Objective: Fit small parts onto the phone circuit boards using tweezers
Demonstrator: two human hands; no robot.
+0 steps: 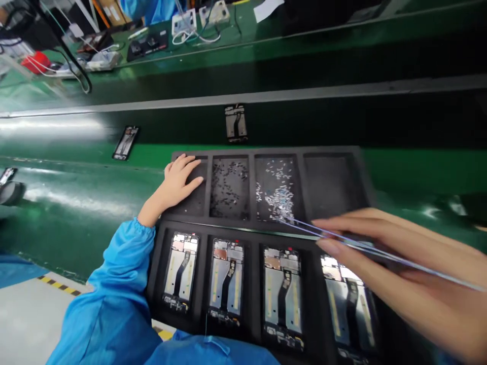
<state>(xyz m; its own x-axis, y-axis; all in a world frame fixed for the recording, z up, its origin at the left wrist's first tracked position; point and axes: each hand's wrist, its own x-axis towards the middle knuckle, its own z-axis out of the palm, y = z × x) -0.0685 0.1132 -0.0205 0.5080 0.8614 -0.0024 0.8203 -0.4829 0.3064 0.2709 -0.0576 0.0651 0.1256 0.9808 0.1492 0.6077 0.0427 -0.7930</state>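
My right hand (403, 274) pinches a pair of tweezers (353, 242), whose tips reach a heap of tiny silvery parts (280, 200) in a compartment of the black foam tray (249, 192). Whether the tips grip a part is too small to tell. My left hand (178, 182) lies with fingers spread over the tray's far left compartment. Small dark parts (229, 187) are scattered in the compartment beside it. Nearer me, a second black tray holds several opened phone bodies (282, 294) with black flex cables; my right hand partly covers the rightmost phone body (348, 304).
Beyond the trays, one phone body (236, 123) lies on the dark belt and another phone body (126, 143) lies on the green surface to the left. A round dark object (12, 193) sits at the left edge. Power strips (184, 25) and cables occupy the far bench.
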